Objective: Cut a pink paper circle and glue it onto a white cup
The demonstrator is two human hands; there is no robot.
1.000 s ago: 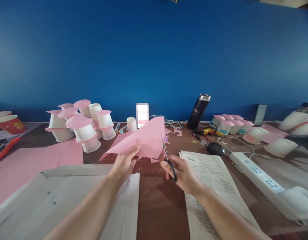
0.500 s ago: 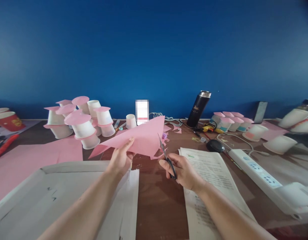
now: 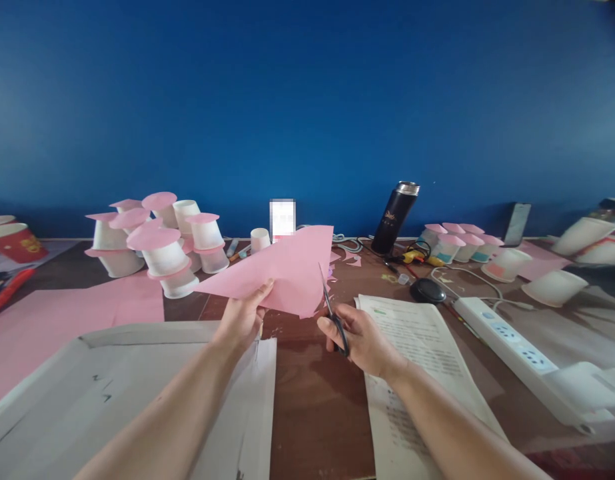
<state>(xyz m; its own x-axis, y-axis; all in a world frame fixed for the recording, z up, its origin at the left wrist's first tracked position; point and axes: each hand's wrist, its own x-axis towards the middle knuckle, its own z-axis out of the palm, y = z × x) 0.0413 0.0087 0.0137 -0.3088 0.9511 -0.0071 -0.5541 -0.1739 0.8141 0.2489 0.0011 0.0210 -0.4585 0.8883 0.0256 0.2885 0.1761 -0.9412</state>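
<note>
1 pink sheet [image 3: 290, 273] in left hand [image 3: 241, 320], scissors [image 3: 331, 311] in right [image 3: 366, 339]

The sheet [image 3: 292, 267] in my left hand [image 3: 241, 319] is just left of the scissors [image 3: 332, 310] in my right hand [image 3: 368, 341]. On the table [image 3: 320, 407], cup stacks [image 3: 160, 257] stand left, a bottle [image 3: 394, 217] behind to the right, a power strip [image 3: 504, 360] further right.

1. I have my bare left forearm [image 3: 170, 410] reaching inward from the lower left.
2. My left grip [image 3: 241, 319] is pinched, left thumb [image 3: 265, 291] on top, other fingers mostly hidden beneath.
3. My bare right forearm [image 3: 440, 412] slants in from the lower right.
4. My right grip [image 3: 363, 339] is curled, right thumb [image 3: 329, 329] pointing left, apart from the left grip.
</note>
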